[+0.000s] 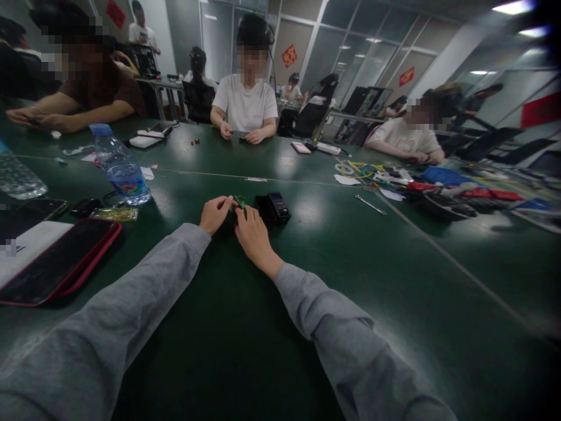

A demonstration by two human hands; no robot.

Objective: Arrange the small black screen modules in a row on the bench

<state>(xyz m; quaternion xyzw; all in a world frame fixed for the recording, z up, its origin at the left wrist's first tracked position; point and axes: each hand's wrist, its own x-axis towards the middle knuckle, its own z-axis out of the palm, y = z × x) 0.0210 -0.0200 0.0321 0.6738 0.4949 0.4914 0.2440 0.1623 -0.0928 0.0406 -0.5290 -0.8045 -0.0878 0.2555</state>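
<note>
A small green piece (239, 202) that looks like a circuit board is between my hands above the table; its details are too small to make out. My left hand (214, 215) pinches its left side with thumb and fingers. From the near right, the curled fingers of my right hand (255, 235) close on the same piece and hide part of it. Just right of my fingertips sits a black boxy device (277, 206) with a small screen, apart from the hand. Something dark lies under my hands, mostly hidden.
On the left are a red-cased phone (56, 257), a water bottle (123, 169) and a small yellowish clear packet (114, 214). A wrench (370, 204) lies to the right, before a heap of cables and cloth (438, 184). A person (245, 105) sits opposite.
</note>
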